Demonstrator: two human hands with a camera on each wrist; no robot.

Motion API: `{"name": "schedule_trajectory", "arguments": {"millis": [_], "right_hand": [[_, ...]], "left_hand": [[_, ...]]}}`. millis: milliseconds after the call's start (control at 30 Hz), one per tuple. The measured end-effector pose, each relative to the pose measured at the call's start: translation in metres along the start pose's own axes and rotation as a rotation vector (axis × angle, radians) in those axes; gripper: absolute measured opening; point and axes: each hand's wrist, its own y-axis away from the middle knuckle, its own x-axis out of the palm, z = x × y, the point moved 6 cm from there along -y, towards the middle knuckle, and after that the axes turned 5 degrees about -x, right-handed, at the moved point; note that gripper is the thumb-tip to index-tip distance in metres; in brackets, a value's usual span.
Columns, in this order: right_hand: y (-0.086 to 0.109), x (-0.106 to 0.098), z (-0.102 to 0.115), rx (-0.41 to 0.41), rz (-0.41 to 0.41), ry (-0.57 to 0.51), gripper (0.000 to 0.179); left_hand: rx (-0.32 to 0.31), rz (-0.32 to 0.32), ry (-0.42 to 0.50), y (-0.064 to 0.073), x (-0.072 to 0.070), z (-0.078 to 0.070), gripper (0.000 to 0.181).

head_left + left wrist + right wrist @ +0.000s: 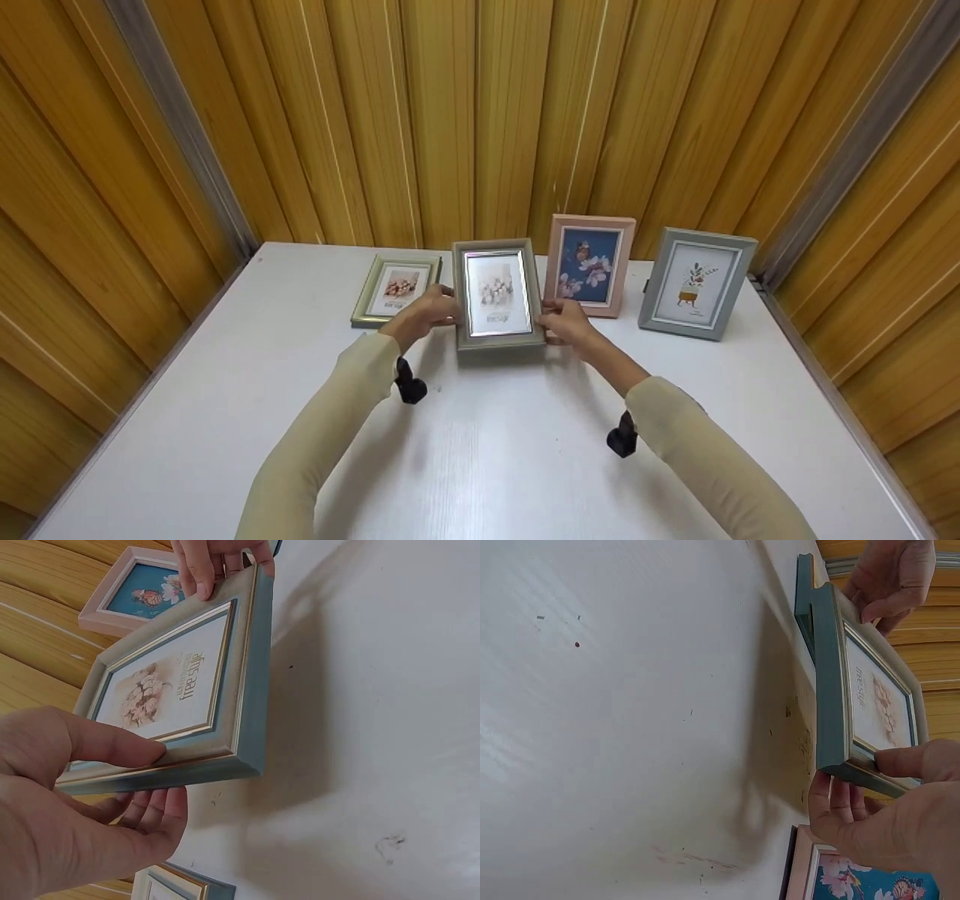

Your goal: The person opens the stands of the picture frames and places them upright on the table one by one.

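Between both hands a beige and blue-grey picture frame (496, 296) is held upright, leaning back, with its flower print facing the head camera. My left hand (429, 311) pinches its left side, thumb (127, 746) on the front and fingers curled behind. On the opposite side my right hand (568, 321) grips the edge the same way, thumb in front and fingertips beneath, as the right wrist view shows. A shadow under the lower edge shows it raised off the white table (480, 450).
Left of the hands a small green-gold picture frame (397, 289) lies face up. Standing to the right are a pink picture frame (590, 264) with a blossom picture and a grey-green one (698, 283) with a plant drawing. Wood-look panels (442, 112) wall the back and sides.
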Motion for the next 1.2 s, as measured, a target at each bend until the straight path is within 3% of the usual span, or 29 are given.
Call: {"name": "schedule_trajectory", "arguments": {"millis": [300, 700, 967, 1200], "right_hand": [[0.009, -0.013, 0.008, -0.014, 0.031, -0.057, 0.050], [0.015, -0.039, 0.015, -0.054, 0.008, -0.076, 0.055], [0.019, -0.043, 0.018, -0.127, 0.014, -0.082, 0.054], [0.025, -0.051, 0.022, -0.143, -0.017, -0.068, 0.065]], "left_hand": [[0.043, 0.015, 0.031, 0.006, 0.008, -0.009, 0.056], [0.217, 0.033, 0.050, 0.012, 0.021, -0.025, 0.057], [0.254, 0.009, 0.084, 0.017, 0.021, -0.030, 0.064], [0.292, 0.044, 0.140, 0.019, 0.029, -0.034, 0.069]]}}
